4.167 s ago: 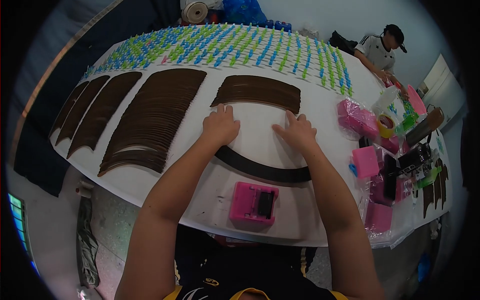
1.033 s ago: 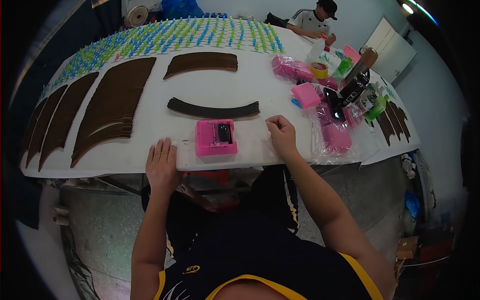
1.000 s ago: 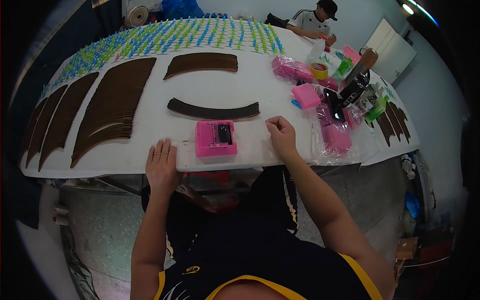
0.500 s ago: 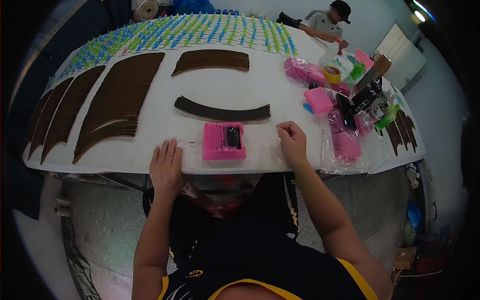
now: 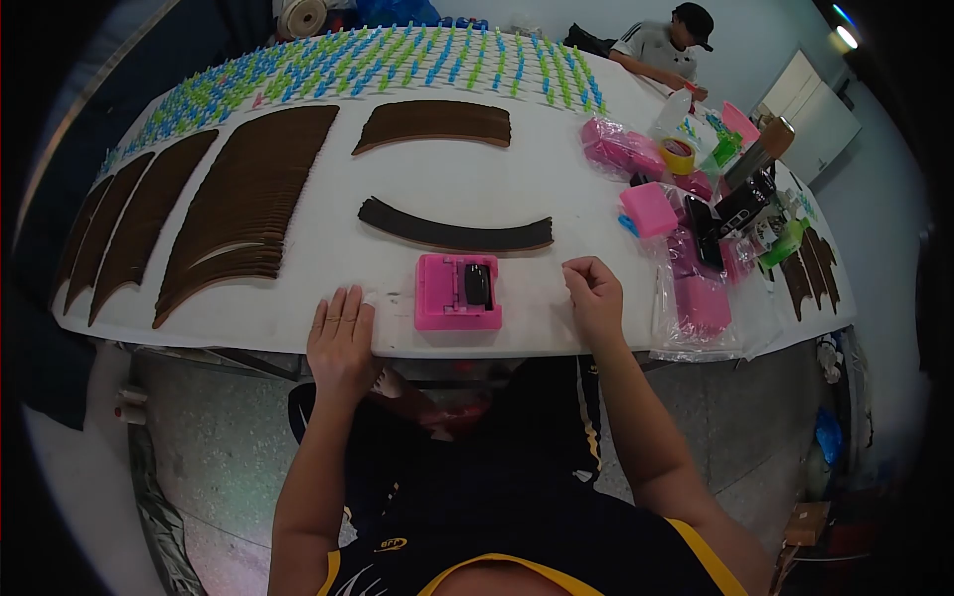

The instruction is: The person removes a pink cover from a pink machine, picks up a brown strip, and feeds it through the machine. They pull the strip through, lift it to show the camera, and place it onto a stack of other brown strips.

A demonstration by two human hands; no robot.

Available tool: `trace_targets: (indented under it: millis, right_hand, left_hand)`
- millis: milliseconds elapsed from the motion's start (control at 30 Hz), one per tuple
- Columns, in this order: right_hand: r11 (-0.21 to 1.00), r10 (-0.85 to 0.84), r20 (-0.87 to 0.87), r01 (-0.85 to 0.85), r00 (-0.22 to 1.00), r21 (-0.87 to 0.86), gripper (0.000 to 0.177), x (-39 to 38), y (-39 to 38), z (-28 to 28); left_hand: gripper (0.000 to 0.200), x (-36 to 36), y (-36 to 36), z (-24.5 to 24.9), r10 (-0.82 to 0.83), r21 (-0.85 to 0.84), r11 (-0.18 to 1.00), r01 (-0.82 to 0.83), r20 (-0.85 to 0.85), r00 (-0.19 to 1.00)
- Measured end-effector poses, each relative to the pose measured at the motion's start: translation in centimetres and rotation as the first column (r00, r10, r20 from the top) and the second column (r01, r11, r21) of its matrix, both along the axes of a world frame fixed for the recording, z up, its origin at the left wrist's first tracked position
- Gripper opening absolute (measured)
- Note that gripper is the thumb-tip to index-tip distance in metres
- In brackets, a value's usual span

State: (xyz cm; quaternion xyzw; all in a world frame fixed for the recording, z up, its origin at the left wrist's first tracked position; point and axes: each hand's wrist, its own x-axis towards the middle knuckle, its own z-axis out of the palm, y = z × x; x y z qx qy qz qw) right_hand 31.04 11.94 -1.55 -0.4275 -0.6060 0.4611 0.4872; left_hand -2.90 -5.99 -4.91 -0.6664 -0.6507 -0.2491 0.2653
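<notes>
My left hand lies flat on the white table near its front edge, fingers spread a little, holding nothing. To its right sits a pink device with a black part on top. My right hand rests on the table right of the device, its fingers curled in a pinch; whatever may be between the fingertips is too small to make out. Behind the device lies a curved dark strip stack, touched by neither hand. Farther back is a wider brown stack.
Brown curved stacks cover the left side. Rows of blue and green clips line the back. Pink packages, yellow tape, a phone and bottles stand at right. A co-worker sits at the back right.
The whole view has shifted slightly, so the table and things appear a little farther right and lower. Both hands keep about the same place and pose on the table.
</notes>
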Motion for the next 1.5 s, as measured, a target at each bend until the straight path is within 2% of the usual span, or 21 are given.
trace_targets:
  millis: [200,267,300,367,467,567,600,667,700,767,800,900,933,967,1067,1133,1233,1300,1500]
  right_hand:
    - [0.998,-0.031,0.057,0.034,0.998,-0.053,0.007,-0.1,-0.1,0.9]
    - [0.995,-0.016,0.223,0.038,0.975,-0.092,0.008,-0.6,0.0,2.1]
    - [0.995,-0.013,0.223,0.035,0.975,-0.095,0.008,-0.7,0.5,2.1]
    - [0.989,-0.019,0.387,-0.039,0.922,0.142,0.009,-0.9,1.6,1.7]
    - [0.976,-0.046,0.298,-0.021,0.953,0.217,0.009,-1.3,2.3,0.7]
    - [0.987,-0.09,0.264,0.05,0.96,0.154,0.009,-1.2,2.3,1.1]
    - [0.991,-0.074,0.287,0.038,0.955,0.129,0.009,-1.0,2.2,1.1]
    - [0.99,-0.088,0.195,0.065,0.977,0.123,0.01,-1.1,2.4,1.1]
    - [0.994,-0.06,0.224,0.038,0.973,0.097,0.01,-1.0,2.5,1.0]
    - [0.982,-0.084,0.249,0.037,0.965,0.187,0.01,-0.7,3.0,0.6]
    - [0.983,-0.079,0.248,0.035,0.966,0.178,0.011,-0.1,3.4,0.0]
    - [0.994,-0.014,0.154,-0.003,0.988,0.106,0.01,0.1,3.8,0.2]
    - [0.994,0.039,0.181,-0.056,0.983,0.095,0.01,0.3,4.0,0.2]
    - [0.992,0.019,0.193,-0.042,0.981,0.118,0.01,0.6,4.7,-0.1]
    - [0.987,0.037,0.225,-0.07,0.974,0.141,0.01,1.4,6.0,-0.4]
    - [0.984,0.058,0.233,-0.095,0.971,0.152,0.009,1.1,5.9,-0.3]
    - [0.987,0.022,0.235,-0.058,0.972,0.149,0.008,0.8,5.4,0.4]
    - [0.985,-0.012,0.285,-0.038,0.958,0.17,0.008,0.4,4.9,0.7]
    - [0.986,-0.02,0.273,-0.027,0.962,0.165,0.008,0.4,4.8,0.6]
  left_hand:
    - [0.041,0.1,-0.1,0.3,0.002,-0.028,1.0,-0.003,-0.009,1.0]
    - [0.041,0.1,0.0,0.3,0.008,-0.032,0.999,-0.008,-0.007,1.0]
    - [0.04,0.1,0.0,0.4,0.007,-0.032,0.999,-0.007,-0.005,1.0]
    - [0.04,0.1,0.0,0.5,0.01,-0.036,0.999,-0.01,-0.004,1.0]
    - [0.04,0.2,0.0,0.6,0.004,-0.049,0.999,-0.004,0.008,1.0]
    - [0.036,0.7,0.0,0.9,0.013,-0.03,0.999,-0.012,0.059,0.998]
    - [0.034,0.6,0.1,0.9,0.01,-0.004,1.0,-0.01,0.03,0.999]
    - [0.029,0.2,0.5,0.5,0.002,0.047,0.999,-0.001,-0.013,1.0]
    - [0.027,0.0,0.5,0.0,-0.001,0.067,0.998,0.003,-0.022,1.0]
    - [0.026,-0.1,0.3,0.0,0.005,0.05,0.999,-0.003,-0.032,0.999]
    - [0.026,-0.1,0.2,-0.5,-0.003,0.068,0.998,0.005,-0.026,1.0]
    - [0.024,-0.5,0.3,-0.9,-0.004,0.157,0.988,0.01,-0.041,0.999]
    - [0.028,-0.4,0.4,-1.2,-0.005,0.162,0.987,0.006,-0.01,1.0]
    - [0.032,-0.4,0.5,-1.5,-0.005,0.172,0.985,0.002,0.02,1.0]
    - [0.025,-0.1,0.6,-1.9,0.074,0.221,0.972,-0.075,0.011,0.997]
    - [0.018,-0.2,0.6,-1.8,0.037,0.233,0.972,-0.028,-0.032,0.999]
    - [0.014,0.0,1.0,-2.1,0.018,0.24,0.971,-0.024,0.028,0.999]
    - [0.014,-0.1,1.0,-2.0,0.019,0.247,0.969,-0.025,0.028,0.999]
    - [0.014,0.1,0.9,-2.0,-0.004,0.219,0.976,-0.008,0.057,0.998]
